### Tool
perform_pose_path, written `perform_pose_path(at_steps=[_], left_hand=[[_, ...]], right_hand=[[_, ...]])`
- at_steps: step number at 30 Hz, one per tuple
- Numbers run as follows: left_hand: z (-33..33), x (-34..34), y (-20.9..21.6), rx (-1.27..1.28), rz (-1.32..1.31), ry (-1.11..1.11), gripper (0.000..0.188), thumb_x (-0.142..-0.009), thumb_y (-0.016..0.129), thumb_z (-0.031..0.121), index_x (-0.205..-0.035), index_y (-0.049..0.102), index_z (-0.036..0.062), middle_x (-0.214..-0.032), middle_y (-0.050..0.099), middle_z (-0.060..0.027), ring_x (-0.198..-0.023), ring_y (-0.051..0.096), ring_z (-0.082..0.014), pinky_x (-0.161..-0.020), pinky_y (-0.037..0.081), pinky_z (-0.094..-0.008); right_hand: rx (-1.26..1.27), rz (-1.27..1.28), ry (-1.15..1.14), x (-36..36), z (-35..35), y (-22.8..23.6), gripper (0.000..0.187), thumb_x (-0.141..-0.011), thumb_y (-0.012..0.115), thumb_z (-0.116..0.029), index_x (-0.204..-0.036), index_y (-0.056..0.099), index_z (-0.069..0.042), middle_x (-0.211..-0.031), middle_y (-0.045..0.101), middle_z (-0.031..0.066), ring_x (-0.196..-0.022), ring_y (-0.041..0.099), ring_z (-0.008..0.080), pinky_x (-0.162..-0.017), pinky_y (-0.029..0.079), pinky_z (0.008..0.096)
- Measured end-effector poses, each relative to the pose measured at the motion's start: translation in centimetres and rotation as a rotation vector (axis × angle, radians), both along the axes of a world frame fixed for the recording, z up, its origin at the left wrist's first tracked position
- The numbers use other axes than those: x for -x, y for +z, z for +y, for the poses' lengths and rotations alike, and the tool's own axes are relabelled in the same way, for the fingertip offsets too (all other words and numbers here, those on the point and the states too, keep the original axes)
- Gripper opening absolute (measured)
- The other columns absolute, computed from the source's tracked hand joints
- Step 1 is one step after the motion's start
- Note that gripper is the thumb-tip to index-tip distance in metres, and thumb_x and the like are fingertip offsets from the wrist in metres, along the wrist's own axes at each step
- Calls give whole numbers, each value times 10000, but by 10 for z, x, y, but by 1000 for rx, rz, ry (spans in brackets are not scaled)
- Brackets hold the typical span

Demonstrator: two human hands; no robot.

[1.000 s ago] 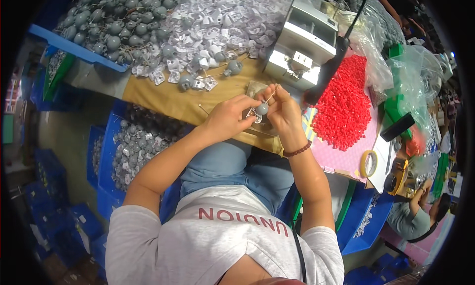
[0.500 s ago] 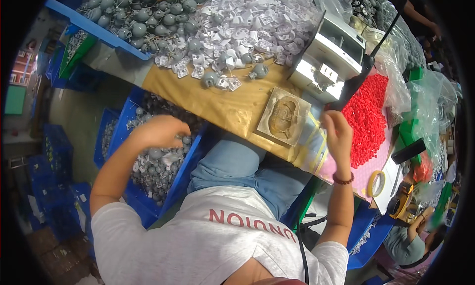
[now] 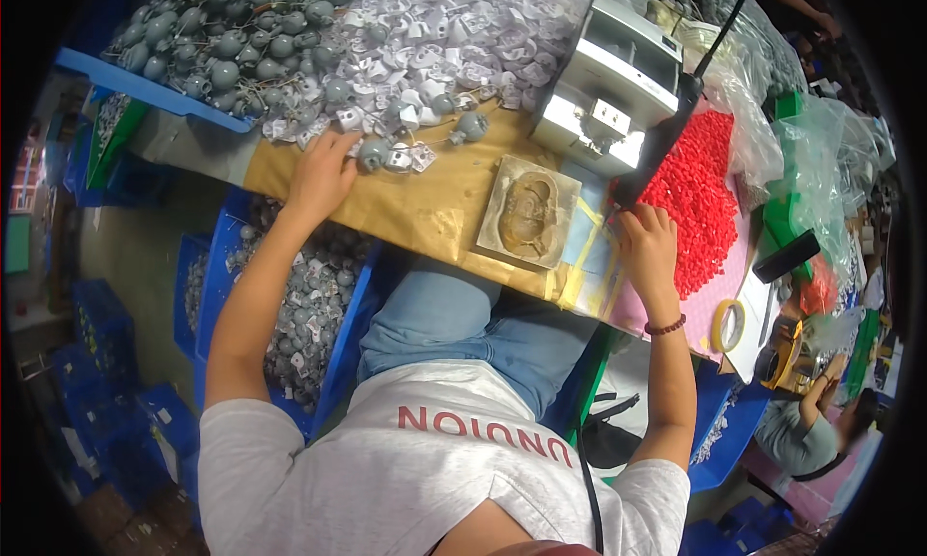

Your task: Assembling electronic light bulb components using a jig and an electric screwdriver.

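My left hand [image 3: 323,176] is at the near edge of the pile on the table, fingers stretched out and slightly apart. Just right of its fingertips lies a grey round part [image 3: 374,153] with a white plastic piece [image 3: 399,157] beside it. My right hand [image 3: 648,250] rests by the left edge of a heap of small red pieces [image 3: 690,218]. Its fingers are bent and close together; whatever is in them is hidden. Between my hands sits a square block fixture [image 3: 490,229] with a rounded hollow, which holds no grey part.
Behind the fixture stands a white machine [image 3: 618,78] with a black bar. White pieces [image 3: 435,34] and grey round parts [image 3: 222,49] are heaped at the back. A blue bin [image 3: 333,363] of grey parts is at my left, below the table edge. A tape roll [image 3: 727,325] lies at right.
My left hand has moved from over the blue bin up to the pile's edge on the table. My right hand has come down beside the red heap. The whole view has shifted slightly.
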State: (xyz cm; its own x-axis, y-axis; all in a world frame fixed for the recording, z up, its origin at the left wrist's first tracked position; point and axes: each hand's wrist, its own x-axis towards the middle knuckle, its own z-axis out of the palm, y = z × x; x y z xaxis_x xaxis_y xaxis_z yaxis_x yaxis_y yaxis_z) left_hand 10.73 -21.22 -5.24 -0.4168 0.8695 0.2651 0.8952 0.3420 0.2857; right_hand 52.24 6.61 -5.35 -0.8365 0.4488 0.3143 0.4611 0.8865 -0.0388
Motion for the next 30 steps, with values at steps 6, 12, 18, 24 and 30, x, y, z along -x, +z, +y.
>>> perform_pose_path(at_steps=[6, 12, 18, 24, 30], left_hand=[[-7, -8, -1, -39, -39, 85, 204, -859, 695, 183, -1034, 692, 78, -979, 683, -108, -960, 636, -335, -834, 507, -427], [13, -6, 35, -275, -354, 228, 190, -851, 618, -8, -1035, 650, 24, -1124, 652, -134, -1027, 658, -254, -839, 552, -337], [75, -127, 64, -265, -570, -458, 263, -818, 628, -92, -1040, 667, 43, -1172, 669, -98, -1091, 655, -264, -952, 511, -347], [109, -158, 23, -109, -289, -599, 179, -809, 700, 9, -972, 706, 82, -1168, 664, -74, -1219, 557, -353, -1015, 472, -447], [116, -162, 21, -139, -334, -484, 245, -823, 724, 112, -1063, 679, 96, -1283, 593, -116, -1299, 475, -363, -1062, 416, -469]], right_hand=[[-25, -27, 25, -3, 4, -4, 236, -721, 711, -92, -957, 692, -96, -955, 641, 48, -932, 574, 244, -791, 428, 383], [67, 44, 30, -10, 9, 7, 237, -708, 711, -70, -944, 703, -99, -855, 647, 56, -858, 590, 250, -777, 432, 385], [214, 266, -84, -16, 29, 19, 175, -767, 719, -30, -941, 731, -47, -901, 686, 97, -866, 604, 307, -775, 493, 411], [92, 163, -64, 9, 20, 2, 147, -736, 699, -38, -880, 671, -28, -931, 637, 97, -913, 558, 313, -793, 467, 425], [48, 109, -78, 6, 23, -5, 160, -733, 703, -63, -879, 640, -49, -914, 620, 83, -910, 553, 297, -754, 422, 405]])
